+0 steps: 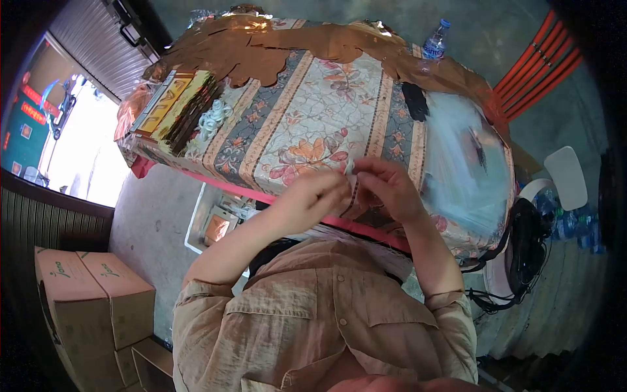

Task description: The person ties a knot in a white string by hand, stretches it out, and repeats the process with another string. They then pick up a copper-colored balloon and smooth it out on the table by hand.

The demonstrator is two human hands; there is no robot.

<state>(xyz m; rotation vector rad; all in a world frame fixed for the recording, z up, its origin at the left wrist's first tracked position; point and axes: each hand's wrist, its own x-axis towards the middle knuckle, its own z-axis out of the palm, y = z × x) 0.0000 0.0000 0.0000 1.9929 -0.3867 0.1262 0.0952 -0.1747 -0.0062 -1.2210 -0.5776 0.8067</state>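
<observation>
Nearby, cardboard boxes [98,294], "fama" printed

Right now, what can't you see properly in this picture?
Head view only:
- The small white thing pinched between left hand and right hand: fingers cover most of it, too small to name.
- The clear plastic pile: glare blurs it.
- The table front edge: hidden behind the arms.

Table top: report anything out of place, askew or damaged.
Nothing looks spilled or damaged. The copper-coloured sheets overhang the far edge of the table unevenly, and the stack of printed cards is fanned, not squared. Both hands pinch a small white piece.
</observation>
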